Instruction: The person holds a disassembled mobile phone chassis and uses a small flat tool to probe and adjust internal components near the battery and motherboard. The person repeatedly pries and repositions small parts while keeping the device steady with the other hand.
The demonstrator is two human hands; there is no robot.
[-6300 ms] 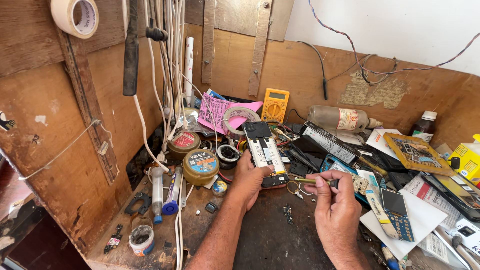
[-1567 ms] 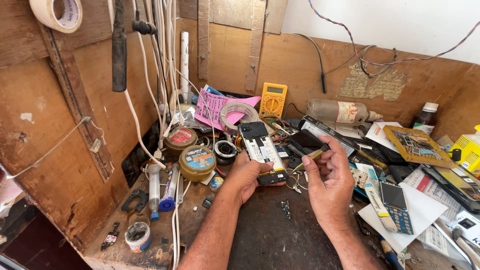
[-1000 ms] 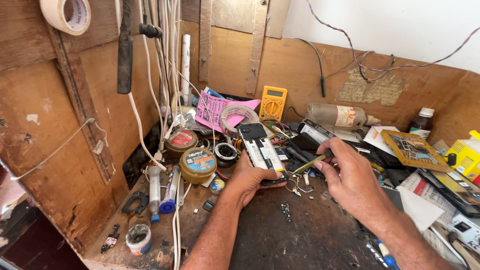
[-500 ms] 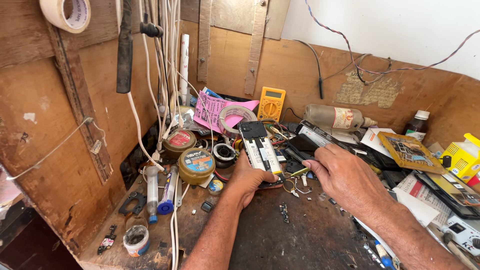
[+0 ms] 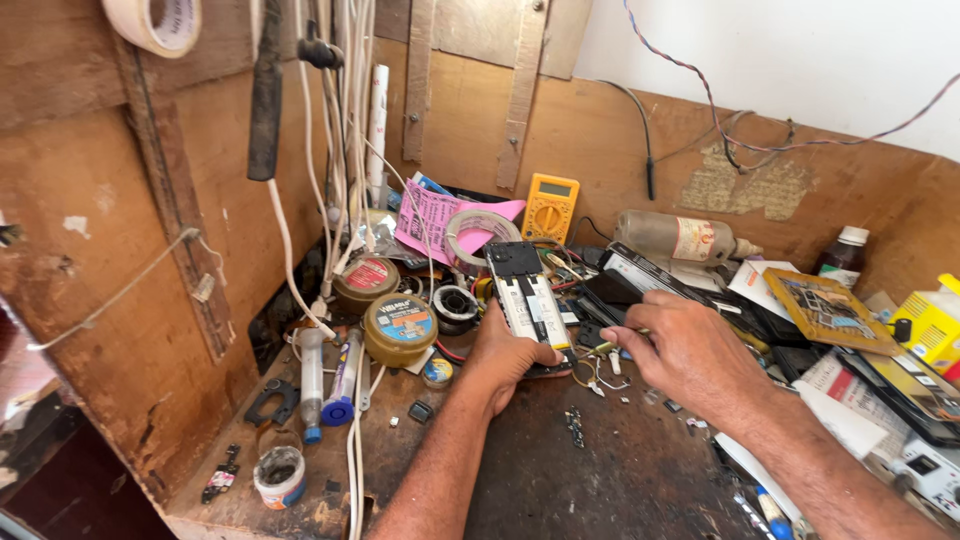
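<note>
A yellow multimeter leans on the back board, round tins left, tape roll above.

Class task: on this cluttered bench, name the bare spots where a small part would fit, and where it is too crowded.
Bare: the dark bench top between the forearms, near the front edge, with a few tiny bits. Crowded: right of the right hand, papers and boards overlap; behind the opened phone in the left hand; around the round tins.

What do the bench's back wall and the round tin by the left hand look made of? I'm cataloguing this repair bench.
The back wall looks like bare wood board: brown, matt, scuffed, with a patch of torn paper stuck on. The round tin by the left hand looks like metal, with a dull brass-coloured sheen on its side and a printed label on its lid.
</note>
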